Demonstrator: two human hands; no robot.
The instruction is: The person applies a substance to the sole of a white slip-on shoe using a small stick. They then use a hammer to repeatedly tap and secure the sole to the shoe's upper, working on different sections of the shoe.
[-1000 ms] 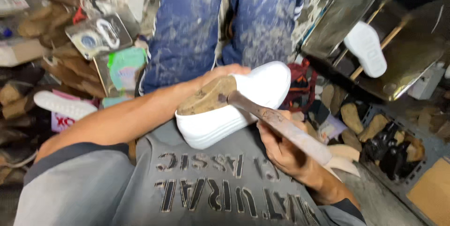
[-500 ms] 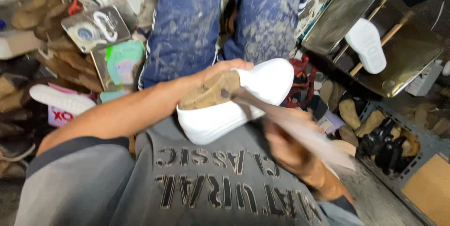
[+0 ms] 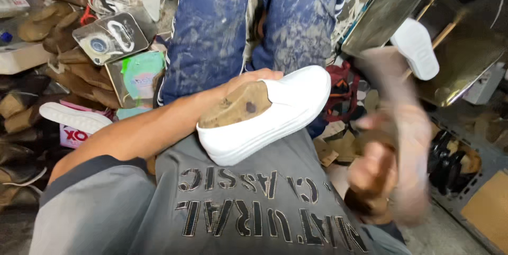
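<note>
A white shoe (image 3: 275, 123) with a brown wooden last (image 3: 235, 108) inside rests against my chest, toe pointing away to the right. My left hand (image 3: 248, 76) reaches around its far side and holds it. My right hand (image 3: 378, 173) is blurred at the right, away from the shoe, and grips a long flat pale tool (image 3: 402, 128) that points upward. My legs in stained blue trousers (image 3: 254, 27) stretch ahead.
Brown wooden lasts (image 3: 50, 22) and a white sole (image 3: 74, 117) lie at the left beside shiny trays (image 3: 108, 35). At the right stand metal boxes (image 3: 450, 38), one bearing a white sole (image 3: 418, 48). Cardboard scraps (image 3: 333, 146) and dark items fill the lower right.
My right hand has pulled the long tool off the shoe and swung it out to the right and upward. The shoe and my left hand have stayed nearly in place.
</note>
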